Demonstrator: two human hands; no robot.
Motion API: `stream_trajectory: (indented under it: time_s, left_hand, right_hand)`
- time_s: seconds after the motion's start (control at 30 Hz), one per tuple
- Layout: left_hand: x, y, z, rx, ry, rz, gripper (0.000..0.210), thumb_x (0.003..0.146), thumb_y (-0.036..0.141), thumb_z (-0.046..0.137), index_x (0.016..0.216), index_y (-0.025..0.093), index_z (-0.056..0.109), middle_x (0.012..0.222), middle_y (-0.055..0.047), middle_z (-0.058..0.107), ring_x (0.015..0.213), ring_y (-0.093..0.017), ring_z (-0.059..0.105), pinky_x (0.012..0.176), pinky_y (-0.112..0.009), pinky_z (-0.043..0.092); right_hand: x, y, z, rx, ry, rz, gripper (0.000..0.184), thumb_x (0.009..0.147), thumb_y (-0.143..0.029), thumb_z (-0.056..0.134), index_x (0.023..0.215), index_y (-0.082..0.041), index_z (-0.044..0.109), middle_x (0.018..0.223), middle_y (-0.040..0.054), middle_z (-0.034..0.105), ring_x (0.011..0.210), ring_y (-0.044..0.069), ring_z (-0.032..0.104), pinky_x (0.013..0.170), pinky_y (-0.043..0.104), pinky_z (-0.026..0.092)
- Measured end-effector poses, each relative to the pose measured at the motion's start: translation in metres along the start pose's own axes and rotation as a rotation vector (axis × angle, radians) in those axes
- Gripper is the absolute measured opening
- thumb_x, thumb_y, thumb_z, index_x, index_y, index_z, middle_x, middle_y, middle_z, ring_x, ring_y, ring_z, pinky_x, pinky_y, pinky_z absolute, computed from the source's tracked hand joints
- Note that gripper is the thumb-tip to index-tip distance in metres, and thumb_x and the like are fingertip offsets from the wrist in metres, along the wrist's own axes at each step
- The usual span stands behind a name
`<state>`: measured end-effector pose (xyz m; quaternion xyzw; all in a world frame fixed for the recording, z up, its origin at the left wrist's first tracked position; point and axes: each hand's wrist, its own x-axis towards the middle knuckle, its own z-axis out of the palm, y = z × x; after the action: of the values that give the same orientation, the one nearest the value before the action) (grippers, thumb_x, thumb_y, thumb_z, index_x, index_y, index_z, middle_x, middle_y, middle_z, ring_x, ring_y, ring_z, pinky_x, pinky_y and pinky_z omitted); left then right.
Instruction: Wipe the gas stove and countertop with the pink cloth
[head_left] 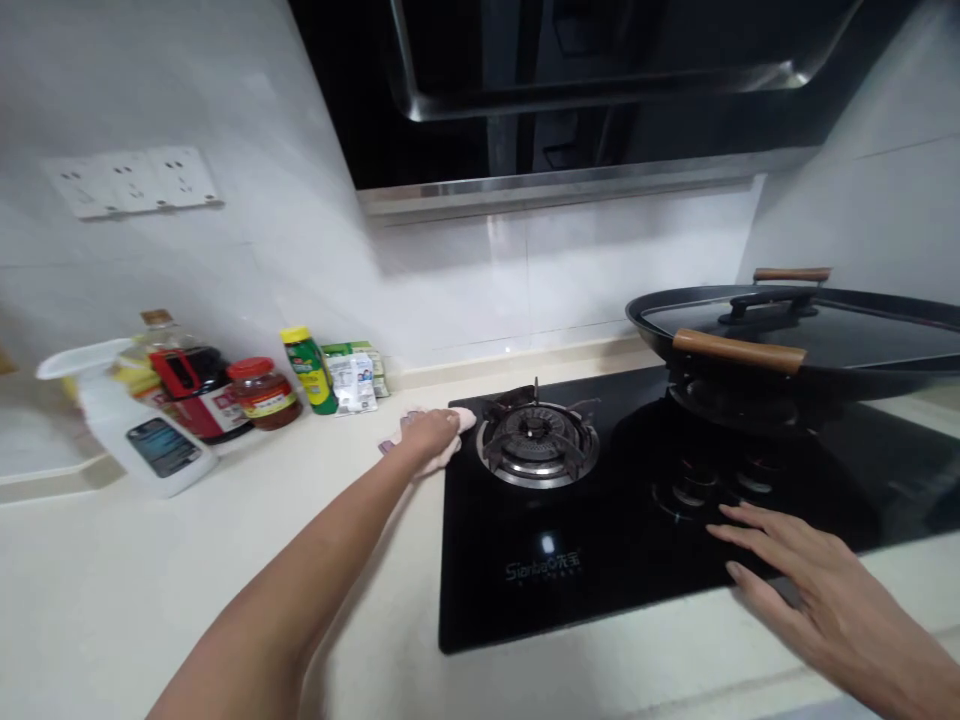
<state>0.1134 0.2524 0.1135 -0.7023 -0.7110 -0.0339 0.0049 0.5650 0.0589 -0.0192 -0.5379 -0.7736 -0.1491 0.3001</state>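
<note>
My left hand [430, 434] is closed on a pale pink cloth [445, 457], pressed down where the countertop meets the left edge of the black glass gas stove [495, 560]. Just right of the cloth is the stove's left burner [536, 440], its metal pot supports bare. My right hand [806, 570] has its fingers spread and holds nothing. It hovers over or rests lightly on the stove's front edge, close to the control knobs [690, 485]; I cannot tell whether it touches the glass.
A large lidded wok [720, 350] with wooden handles sits on the right burner. Along the left wall stand a white spray bottle [142, 430], a dark sauce bottle [199, 385], a red-lidded jar [262, 393], a green shaker [309, 370] and packets [352, 380]. Overhead hangs a range hood [585, 110].
</note>
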Motion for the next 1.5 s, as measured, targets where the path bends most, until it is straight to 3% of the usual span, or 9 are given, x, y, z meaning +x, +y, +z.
stream_trajectory:
  time_s: [0.1, 0.2, 0.33, 0.47, 0.63, 0.83, 1.13, 1.27, 1.5]
  left_hand:
    - [0.041, 0.001, 0.002, -0.013, -0.014, -0.025, 0.051, 0.096, 0.039, 0.036, 0.133, 0.029, 0.069, 0.138, -0.012, 0.070, 0.119, -0.035, 0.066, 0.101, -0.049, 0.047]
    - [0.071, 0.003, 0.006, -0.015, 0.004, -0.051, 0.056, 0.093, 0.041, 0.042, 0.146, 0.037, 0.059, 0.152, -0.007, 0.059, 0.133, -0.039, 0.057, 0.108, -0.057, 0.041]
    - [0.079, 0.009, 0.009, -0.019, 0.039, -0.030, 0.052, 0.091, 0.042, 0.047, 0.141, 0.040, 0.063, 0.152, -0.005, 0.060, 0.137, -0.037, 0.053, 0.112, -0.057, 0.037]
    - [0.051, 0.014, 0.007, -0.013, 0.037, 0.021, 0.045, 0.092, 0.040, 0.047, 0.130, 0.035, 0.071, 0.139, -0.008, 0.069, 0.127, -0.034, 0.060, 0.107, -0.050, 0.043]
    - [-0.007, 0.013, 0.004, -0.009, 0.046, 0.056, 0.051, 0.097, 0.038, 0.038, 0.140, 0.035, 0.064, 0.144, -0.005, 0.065, 0.128, -0.029, 0.060, 0.105, -0.043, 0.045]
    - [-0.074, 0.015, 0.000, -0.003, 0.037, 0.099, 0.051, 0.099, 0.041, 0.035, 0.140, 0.030, 0.064, 0.148, -0.005, 0.063, 0.130, -0.029, 0.058, 0.107, -0.041, 0.045]
    - [-0.159, 0.029, -0.003, -0.001, 0.043, 0.163, 0.051, 0.100, 0.040, 0.032, 0.136, 0.032, 0.067, 0.150, 0.001, 0.061, 0.138, -0.028, 0.051, 0.112, -0.042, 0.041]
    - [-0.170, 0.041, -0.002, 0.030, 0.057, 0.205, 0.051, 0.100, 0.038, 0.032, 0.137, 0.034, 0.067, 0.148, 0.003, 0.063, 0.135, -0.027, 0.053, 0.112, -0.043, 0.040]
    - [-0.143, 0.061, -0.003, 0.062, 0.042, 0.178, 0.051, 0.095, 0.038, 0.042, 0.139, 0.035, 0.065, 0.141, -0.004, 0.068, 0.127, -0.033, 0.060, 0.107, -0.046, 0.044]
  right_hand:
    - [0.001, -0.003, -0.005, 0.017, -0.017, 0.023, 0.041, 0.096, -0.058, 0.056, 0.129, -0.037, 0.067, 0.142, 0.0030, 0.063, 0.132, 0.032, 0.057, 0.104, 0.057, 0.052]
    - [0.003, -0.005, -0.007, 0.029, -0.009, 0.024, 0.040, 0.095, -0.058, 0.057, 0.128, -0.036, 0.067, 0.140, 0.0036, 0.063, 0.131, 0.032, 0.058, 0.103, 0.056, 0.053]
    - [0.006, -0.008, -0.008, 0.028, 0.002, 0.026, 0.037, 0.096, -0.056, 0.056, 0.125, -0.035, 0.069, 0.138, 0.0052, 0.065, 0.129, 0.031, 0.059, 0.101, 0.055, 0.053]
    - [0.009, -0.014, -0.010, 0.035, -0.023, 0.053, 0.037, 0.097, -0.055, 0.054, 0.123, -0.035, 0.071, 0.137, 0.0053, 0.066, 0.130, 0.031, 0.059, 0.102, 0.054, 0.052]
    - [0.013, -0.016, -0.008, 0.072, -0.017, 0.095, 0.039, 0.096, -0.055, 0.052, 0.120, -0.034, 0.074, 0.135, 0.0065, 0.067, 0.130, 0.031, 0.059, 0.102, 0.053, 0.051]
    - [0.016, -0.023, -0.010, 0.132, -0.016, 0.118, 0.038, 0.096, -0.048, 0.051, 0.118, -0.030, 0.076, 0.135, 0.0073, 0.067, 0.131, 0.031, 0.057, 0.108, 0.054, 0.047]
    - [0.019, -0.031, -0.017, 0.127, -0.020, 0.120, 0.039, 0.096, -0.042, 0.049, 0.121, -0.024, 0.074, 0.134, 0.0101, 0.067, 0.131, 0.030, 0.056, 0.108, 0.051, 0.045]
    - [0.018, -0.031, -0.014, 0.110, -0.014, 0.103, 0.039, 0.097, -0.040, 0.049, 0.121, -0.023, 0.074, 0.135, 0.0103, 0.066, 0.130, 0.030, 0.056, 0.108, 0.051, 0.044]
    - [0.019, -0.032, -0.015, 0.087, -0.010, 0.096, 0.038, 0.096, -0.038, 0.048, 0.120, -0.023, 0.073, 0.135, 0.0102, 0.066, 0.129, 0.030, 0.056, 0.107, 0.049, 0.044]
